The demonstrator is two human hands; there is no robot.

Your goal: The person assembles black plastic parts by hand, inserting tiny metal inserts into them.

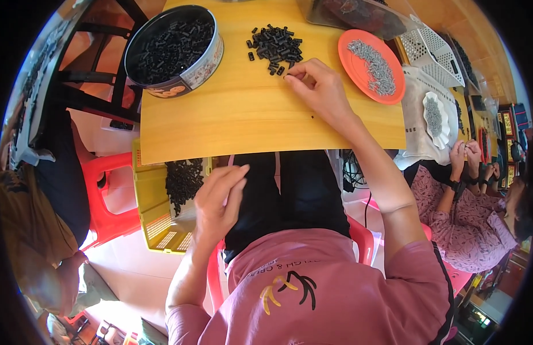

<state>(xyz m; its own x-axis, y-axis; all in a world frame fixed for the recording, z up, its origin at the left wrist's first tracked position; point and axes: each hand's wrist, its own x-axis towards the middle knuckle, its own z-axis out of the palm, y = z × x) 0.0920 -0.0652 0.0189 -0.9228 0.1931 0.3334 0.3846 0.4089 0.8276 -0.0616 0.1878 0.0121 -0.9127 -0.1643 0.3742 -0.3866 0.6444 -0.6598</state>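
Observation:
My right hand (318, 86) is over the wooden table, thumb and forefinger pinched at the near edge of a pile of small black plastic parts (276, 43). A dark bit shows at its fingertips, seemingly one of those parts, mostly hidden by the fingers. Off the table's front edge, my left hand (217, 198) hangs in the air above my lap, fingers loosely bent and thumb a little apart, with nothing visible in it. Beside it, lower down, a yellow crate (148, 207) holds many black parts (184, 181).
A round tin (200, 72) full of black parts stands at the table's left. On the right lies an orange plate (349, 72) of small grey metal pieces. Beyond it are a white dish (444, 123), a perforated white basket (430, 52) and a co-worker's hands (464, 152).

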